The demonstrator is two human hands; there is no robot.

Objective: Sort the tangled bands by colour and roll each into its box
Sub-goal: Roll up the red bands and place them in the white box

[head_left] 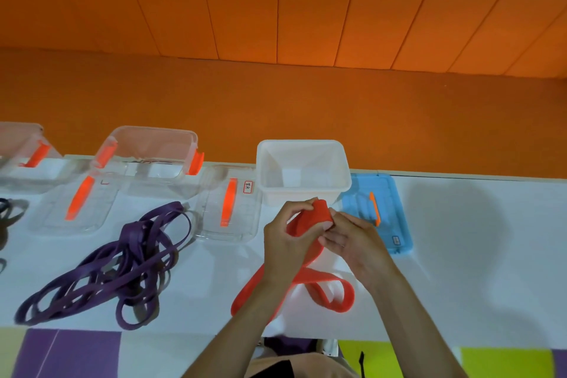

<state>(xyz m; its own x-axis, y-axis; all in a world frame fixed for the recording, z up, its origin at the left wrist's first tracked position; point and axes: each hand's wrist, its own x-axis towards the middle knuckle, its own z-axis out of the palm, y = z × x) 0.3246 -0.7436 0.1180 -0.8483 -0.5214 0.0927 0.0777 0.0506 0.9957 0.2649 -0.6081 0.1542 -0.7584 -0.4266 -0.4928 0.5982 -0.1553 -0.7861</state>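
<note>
A red band (319, 214) is partly wound into a roll held above the white table, just in front of the white box (337, 163). My left hand (288, 242) grips the roll from the left, and my right hand (352, 239) pinches it from the right. The loose tail of the red band (334, 291) loops down onto the table below my wrists. A tangle of purple bands (122, 267) lies on the table to the left.
A blue lid (389, 218) lies right of the white box. A clear lid (228, 202) lies left of the white box. A clear box with orange clips (150, 150) stands further left, with another clear lid (79, 202) and a second clear box (21, 147) at the far left. Dark bands (6, 209) show at the left edge.
</note>
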